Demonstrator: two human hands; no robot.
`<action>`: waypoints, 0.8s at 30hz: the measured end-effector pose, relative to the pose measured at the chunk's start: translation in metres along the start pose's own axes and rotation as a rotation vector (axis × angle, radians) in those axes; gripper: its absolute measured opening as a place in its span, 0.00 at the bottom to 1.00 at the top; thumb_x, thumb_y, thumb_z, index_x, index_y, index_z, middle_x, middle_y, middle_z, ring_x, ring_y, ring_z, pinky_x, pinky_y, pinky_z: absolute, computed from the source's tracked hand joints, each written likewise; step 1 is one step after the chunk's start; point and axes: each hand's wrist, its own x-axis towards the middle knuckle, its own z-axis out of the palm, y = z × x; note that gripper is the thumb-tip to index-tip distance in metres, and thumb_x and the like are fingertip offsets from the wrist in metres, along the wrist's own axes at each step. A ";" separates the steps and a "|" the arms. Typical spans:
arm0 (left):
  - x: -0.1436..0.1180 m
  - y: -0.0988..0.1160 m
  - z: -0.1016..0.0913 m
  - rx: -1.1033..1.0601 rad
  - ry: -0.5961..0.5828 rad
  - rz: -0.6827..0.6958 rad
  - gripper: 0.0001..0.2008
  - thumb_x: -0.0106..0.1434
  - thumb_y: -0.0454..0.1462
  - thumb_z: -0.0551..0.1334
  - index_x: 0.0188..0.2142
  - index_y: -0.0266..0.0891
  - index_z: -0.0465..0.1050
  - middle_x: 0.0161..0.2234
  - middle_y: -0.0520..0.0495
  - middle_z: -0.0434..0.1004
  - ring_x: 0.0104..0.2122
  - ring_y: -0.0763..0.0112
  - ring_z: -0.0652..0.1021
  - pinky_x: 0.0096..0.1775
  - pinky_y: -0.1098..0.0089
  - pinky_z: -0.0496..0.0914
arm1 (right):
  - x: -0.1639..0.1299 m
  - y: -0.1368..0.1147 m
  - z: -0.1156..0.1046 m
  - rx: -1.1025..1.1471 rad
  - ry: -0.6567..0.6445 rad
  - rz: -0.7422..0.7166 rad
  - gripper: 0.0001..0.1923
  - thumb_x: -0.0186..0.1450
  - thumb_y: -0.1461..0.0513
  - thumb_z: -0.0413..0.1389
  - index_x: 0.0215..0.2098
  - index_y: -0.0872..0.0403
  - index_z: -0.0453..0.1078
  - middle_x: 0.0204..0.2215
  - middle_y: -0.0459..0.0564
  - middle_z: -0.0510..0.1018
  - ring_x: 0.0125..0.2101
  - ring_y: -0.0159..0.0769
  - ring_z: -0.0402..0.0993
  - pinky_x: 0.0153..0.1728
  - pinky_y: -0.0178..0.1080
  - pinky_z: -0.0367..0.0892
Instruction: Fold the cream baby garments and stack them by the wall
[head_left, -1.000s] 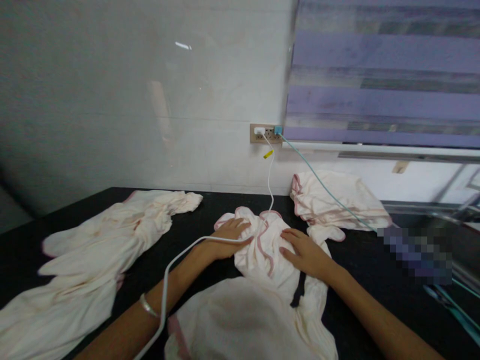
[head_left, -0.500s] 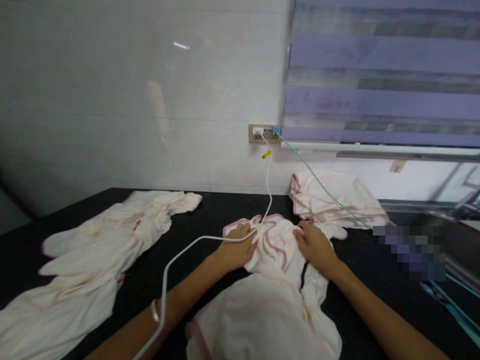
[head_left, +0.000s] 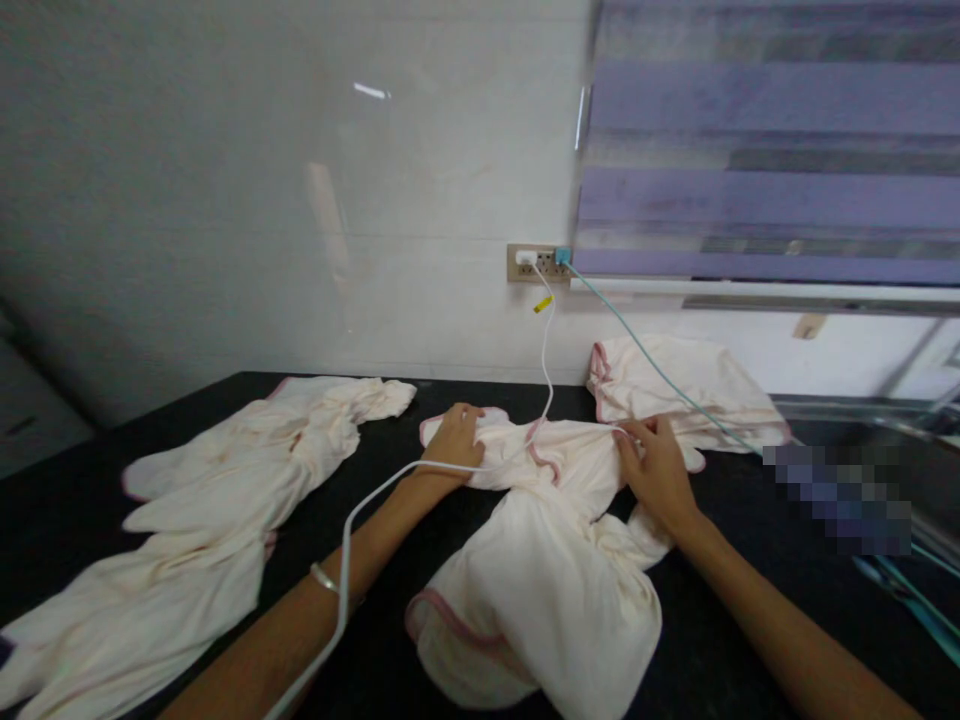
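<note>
A cream garment with pink trim (head_left: 555,580) lies crumpled on the black counter (head_left: 750,560) in front of me. My left hand (head_left: 452,438) grips its far left corner. My right hand (head_left: 660,468) grips its far right part, so the top edge is stretched between both hands. A white cable (head_left: 544,355) runs from the wall socket (head_left: 537,263) across the garment and over my left forearm.
A long cream cloth (head_left: 217,510) lies spread at the left. A folded cream garment (head_left: 679,385) sits at the back right under a teal cable (head_left: 645,355). A purple striped blind (head_left: 765,150) hangs at right. A blurred patch (head_left: 836,495) covers something at right.
Both hands moved apart and away from me, pulling the garment's top edge out flat. The garment slid farther onto the counter.
</note>
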 end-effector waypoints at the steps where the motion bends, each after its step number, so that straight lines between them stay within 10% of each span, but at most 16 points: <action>1: 0.000 0.013 0.000 -0.031 -0.001 0.047 0.15 0.63 0.34 0.56 0.50 0.36 0.69 0.51 0.35 0.70 0.55 0.54 0.70 0.60 0.55 0.64 | 0.000 -0.003 0.000 0.044 0.004 -0.027 0.16 0.72 0.55 0.49 0.44 0.54 0.76 0.36 0.54 0.70 0.39 0.44 0.69 0.42 0.45 0.66; 10: -0.035 0.112 -0.004 -0.124 -0.500 0.549 0.14 0.71 0.47 0.58 0.38 0.40 0.74 0.38 0.45 0.79 0.42 0.62 0.77 0.46 0.65 0.69 | -0.019 -0.012 0.023 0.133 -0.352 -0.212 0.12 0.70 0.56 0.54 0.46 0.54 0.72 0.41 0.55 0.75 0.43 0.44 0.71 0.47 0.46 0.67; 14: -0.039 0.121 -0.007 -0.082 -0.621 0.449 0.18 0.72 0.47 0.56 0.32 0.39 0.72 0.28 0.47 0.75 0.31 0.64 0.75 0.35 0.67 0.65 | -0.024 -0.001 0.034 0.061 -0.452 -0.192 0.17 0.69 0.53 0.57 0.50 0.55 0.72 0.44 0.57 0.75 0.46 0.44 0.71 0.50 0.47 0.67; 19: -0.024 0.120 -0.048 -0.556 -0.942 0.344 0.26 0.71 0.54 0.55 0.23 0.40 0.57 0.22 0.56 0.56 0.23 0.75 0.60 0.28 0.71 0.56 | -0.022 0.001 0.033 -0.003 -0.463 -0.180 0.20 0.72 0.53 0.52 0.55 0.55 0.71 0.49 0.58 0.75 0.51 0.45 0.70 0.56 0.49 0.65; 24: -0.012 0.101 -0.071 -0.670 -0.968 0.198 0.27 0.65 0.61 0.58 0.28 0.40 0.63 0.25 0.56 0.58 0.26 0.74 0.61 0.30 0.71 0.57 | -0.020 0.002 0.032 -0.097 -0.454 -0.174 0.21 0.73 0.53 0.50 0.57 0.56 0.71 0.52 0.60 0.74 0.55 0.46 0.70 0.58 0.48 0.64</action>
